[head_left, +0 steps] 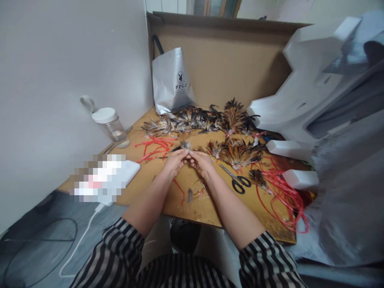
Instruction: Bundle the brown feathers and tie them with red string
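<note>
Over the middle of the wooden table, my left hand and my right hand meet at their fingertips. Both pinch the pale base of a small bunch of brown feathers, whose tips fan out away from me. Below my hands hangs a red plastic strip; whether it is tied to the bunch is hidden by my fingers. A pair of black-handled scissors lies just right of my right hand. Small feather scraps lie on the table between my forearms.
Feather bunches line the back; more bunches lie right of centre. Red strips lie at left and in a tangle at right. A silver bag, a lidded jar, a white device and white foam surround the work area.
</note>
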### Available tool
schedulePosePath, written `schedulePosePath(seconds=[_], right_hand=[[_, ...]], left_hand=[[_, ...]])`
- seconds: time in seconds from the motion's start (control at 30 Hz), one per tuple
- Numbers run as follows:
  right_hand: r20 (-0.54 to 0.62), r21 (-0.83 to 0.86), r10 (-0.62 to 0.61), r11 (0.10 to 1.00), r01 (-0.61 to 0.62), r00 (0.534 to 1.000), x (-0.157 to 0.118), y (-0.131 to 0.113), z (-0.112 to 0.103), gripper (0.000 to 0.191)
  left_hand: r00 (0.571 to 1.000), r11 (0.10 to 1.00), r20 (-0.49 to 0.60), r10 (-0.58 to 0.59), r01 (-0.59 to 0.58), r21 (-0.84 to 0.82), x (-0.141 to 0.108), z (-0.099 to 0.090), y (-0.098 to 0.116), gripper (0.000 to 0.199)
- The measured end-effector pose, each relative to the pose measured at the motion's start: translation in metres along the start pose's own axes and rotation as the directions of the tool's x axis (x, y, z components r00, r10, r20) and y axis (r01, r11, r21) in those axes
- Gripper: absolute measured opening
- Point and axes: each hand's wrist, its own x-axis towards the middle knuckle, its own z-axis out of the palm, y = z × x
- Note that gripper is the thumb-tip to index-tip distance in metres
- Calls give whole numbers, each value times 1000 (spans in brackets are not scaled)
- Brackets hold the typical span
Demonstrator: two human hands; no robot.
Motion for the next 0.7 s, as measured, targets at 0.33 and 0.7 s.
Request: schedulePosePath(seconds=[0.33, 0.7], right_hand=[[-41, -49, -18, 999, 16, 999, -1, -1, 0, 14], [11, -184, -123, 975, 123, 992, 1, 0, -4, 22]], left_hand=[[1000, 1000, -14, -1, 1, -10, 1, 0, 0, 24], [1000, 1000, 15, -24, 23, 9, 0, -1, -1, 22]])
